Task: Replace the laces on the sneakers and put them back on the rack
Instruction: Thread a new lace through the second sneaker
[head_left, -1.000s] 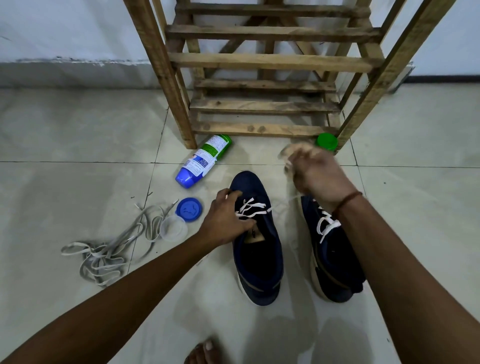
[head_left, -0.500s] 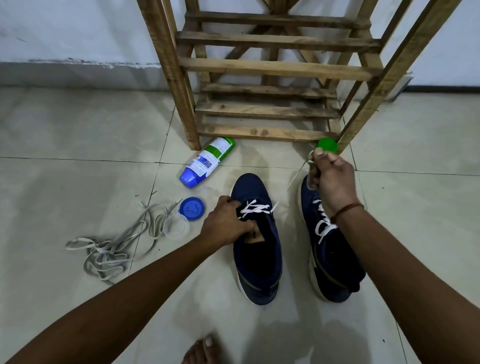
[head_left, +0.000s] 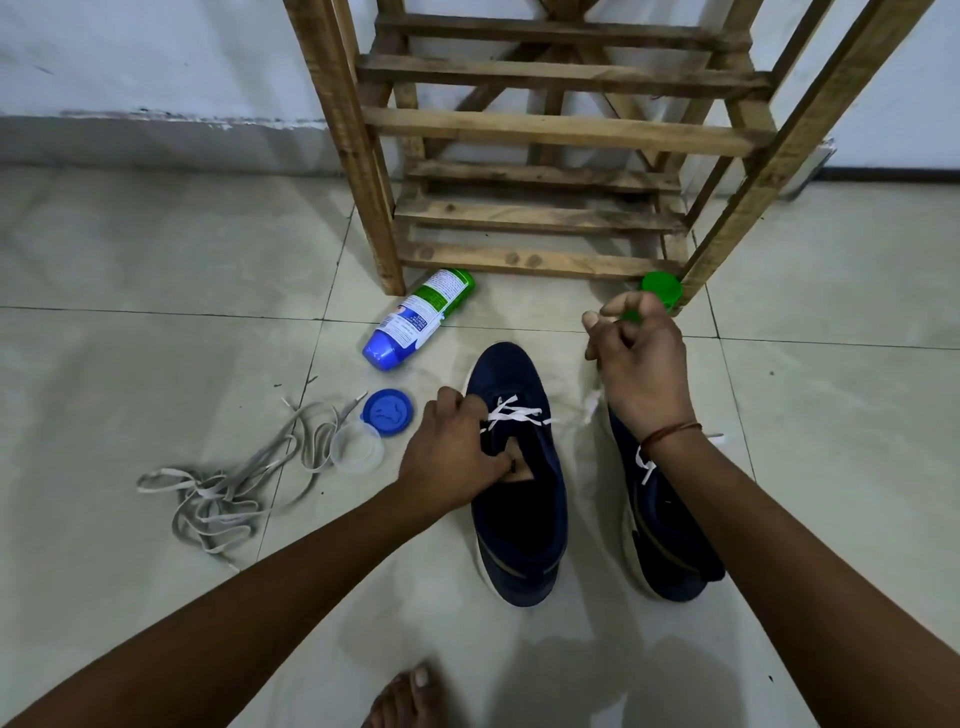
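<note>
1. The middle sneaker (head_left: 519, 499), dark blue, stands on the tiled floor (head_left: 156, 364) near the centre of the picture. Its toe points to 12 o'clock, in front of the wooden rack (head_left: 545, 130) and apart from it.
2. The left hand (head_left: 457, 457) reaches in from 7 o'clock. Its grip is closed on the 9 o'clock edge of this sneaker, with the fingers curled over the rim beside the tongue.
3. A white lace (head_left: 511, 415) crosses the eyelets nearest to the toe. One thin, blurred strand of it runs away toward 3 o'clock.
4. The right hand (head_left: 641, 364) is raised at 2 o'clock of the middle sneaker. Its grip is almost closed, thumb and fingers curled together on that strand. The blurred end of the strand hangs just beside the heel of the hand.
5. The second sneaker (head_left: 670, 551) stands at 3 o'clock of the first one, partly hidden under the right forearm. It shows a short white lacing (head_left: 644, 465).
6. The rack stands at 12 o'clock, close to the wall.
7. A spray can (head_left: 421, 317) lies at 11 o'clock of the middle sneaker, near the rack's leg.
8. A blue lid (head_left: 387, 411) and a clear cup (head_left: 356, 448) touch each other at 9 o'clock of the middle sneaker.
9. Farther in that direction, the grey laces (head_left: 228, 488) lie in a loose heap.
10. A green cap (head_left: 662, 288) sits at the foot of the rack, just behind the right hand.
11. A bare foot (head_left: 410, 696) shows at 6 o'clock.
</note>
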